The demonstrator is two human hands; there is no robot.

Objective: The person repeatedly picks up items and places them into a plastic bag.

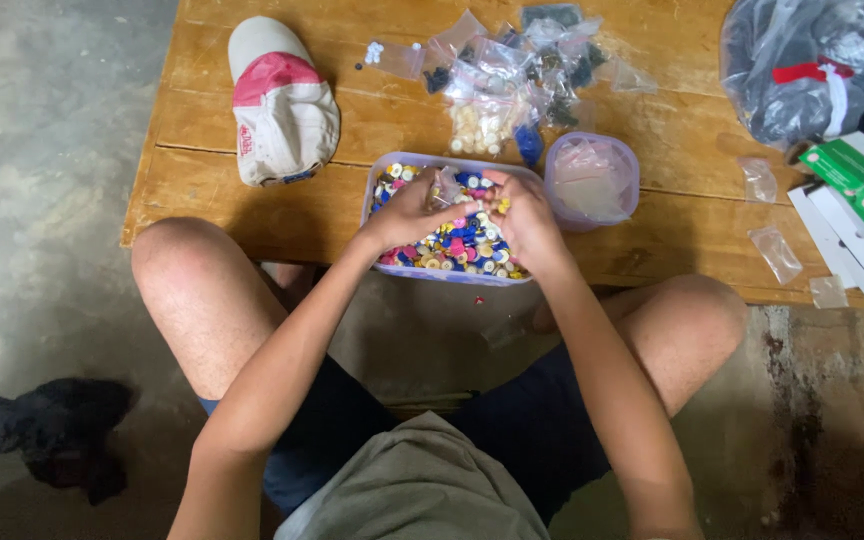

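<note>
A clear rectangular tub (384,170) full of small colourful buttons (452,248) stands at the near edge of a low wooden table (202,180). Both my hands are over the tub. My left hand (407,212) pinches a small clear plastic bag (444,187) by its mouth. My right hand (524,222) is cupped beside it, fingers curled at the bag's opening, with a few buttons against the fingertips. My bare knees flank the table's edge.
A white and pink cap (279,102) lies at the table's left. A pile of small filled bags (512,75) sits behind the tub, a round lilac tub (592,178) to its right. Loose empty bags (774,250), green and white cartons (857,200) and a big plastic sack (812,60) fill the right side.
</note>
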